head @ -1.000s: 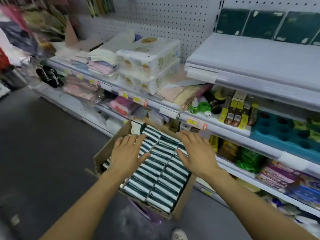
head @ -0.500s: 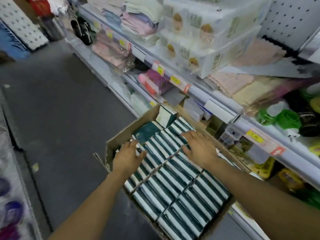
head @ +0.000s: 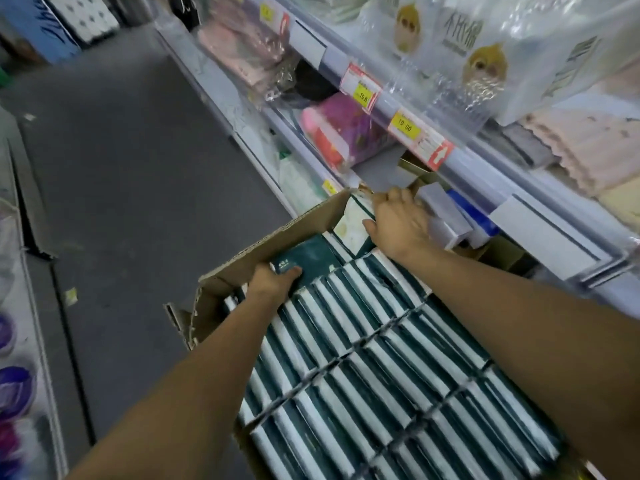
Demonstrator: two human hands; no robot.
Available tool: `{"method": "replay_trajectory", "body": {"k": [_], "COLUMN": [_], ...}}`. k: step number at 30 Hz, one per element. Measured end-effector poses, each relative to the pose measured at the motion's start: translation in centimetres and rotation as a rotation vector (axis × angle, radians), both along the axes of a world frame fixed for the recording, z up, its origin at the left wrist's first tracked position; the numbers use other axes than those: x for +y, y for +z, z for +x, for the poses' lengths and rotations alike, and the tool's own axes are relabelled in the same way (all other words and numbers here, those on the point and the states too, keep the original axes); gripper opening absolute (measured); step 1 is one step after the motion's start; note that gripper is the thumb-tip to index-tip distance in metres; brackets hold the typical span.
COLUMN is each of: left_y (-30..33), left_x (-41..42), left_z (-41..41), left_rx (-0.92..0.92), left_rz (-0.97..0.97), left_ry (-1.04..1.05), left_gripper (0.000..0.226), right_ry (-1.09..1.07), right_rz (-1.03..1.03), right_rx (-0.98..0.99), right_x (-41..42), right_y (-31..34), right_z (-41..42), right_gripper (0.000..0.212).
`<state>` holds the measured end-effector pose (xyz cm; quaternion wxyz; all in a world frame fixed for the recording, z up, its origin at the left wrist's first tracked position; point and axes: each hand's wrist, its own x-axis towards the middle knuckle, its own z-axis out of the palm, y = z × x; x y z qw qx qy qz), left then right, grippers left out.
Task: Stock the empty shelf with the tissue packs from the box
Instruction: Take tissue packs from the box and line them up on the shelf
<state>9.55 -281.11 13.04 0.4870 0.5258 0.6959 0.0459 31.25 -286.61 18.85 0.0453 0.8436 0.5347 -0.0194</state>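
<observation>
Your left hand [head: 273,284] holds a flat dark green tissue pack [head: 304,259] that lies face up in the far left corner of the open brown cardboard box [head: 277,242]; the thumb lies over the pack's near edge, and the other fingers are hidden under it. Your right hand [head: 398,225] reaches to the far corner of the box, where its curled fingers touch an upright pale pack [head: 349,221]; the picture is blurred there, so you cannot tell if this grip is really closed on it. The box is full of dark green and white tissue packs standing on edge in rows [head: 381,358]. It stands on the grey floor [head: 121,188], just beside the white store shelves [head: 519,188] with yellow price tags [head: 403,125].
</observation>
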Motion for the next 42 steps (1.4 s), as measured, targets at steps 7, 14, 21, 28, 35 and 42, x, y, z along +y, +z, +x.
{"method": "replay_trajectory", "body": {"k": [7, 14, 21, 28, 35, 42], "left_y": [1.2, 6.2, 12.5, 19.1, 25.1, 30.5], "left_x": [0.5, -1.1, -6.1, -12.0, -18.5, -23.1], "left_z": [1.4, 1.6, -0.8, -4.2, -6.7, -6.4], "left_rx": [-0.109, -0.282, -0.528, -0.817, -0.851, -0.792], "left_rz": [-0.170, -0.065, -0.041, -0.229, -0.109, 0.016], "left_ry": [0.185, 0.252, 0.314, 0.343, 0.101, -0.356], "left_gripper": [0.069, 0.039, 0.030, 0.036, 0.060, 0.041], "right_ry": [-0.017, -0.235, 0.121, 0.570, 0.611, -0.148], "right_rz": [0.035, 0.247, 0.579, 0.574, 0.521, 0.662], "right_rx": [0.010, 0.386, 0.378, 0.233, 0.276, 0.770], "right_x": [0.5, -1.0, -8.4, -17.4, -26.2, -32.3], "right_y": [-0.8, 1.9, 8.1, 13.5, 19.1, 27.7], "right_z": [-1.0, -2.3, -5.6, -8.8, -12.9, -14.3], "right_gripper": [0.053, 0.041, 0.026, 0.032, 0.035, 0.064]}}
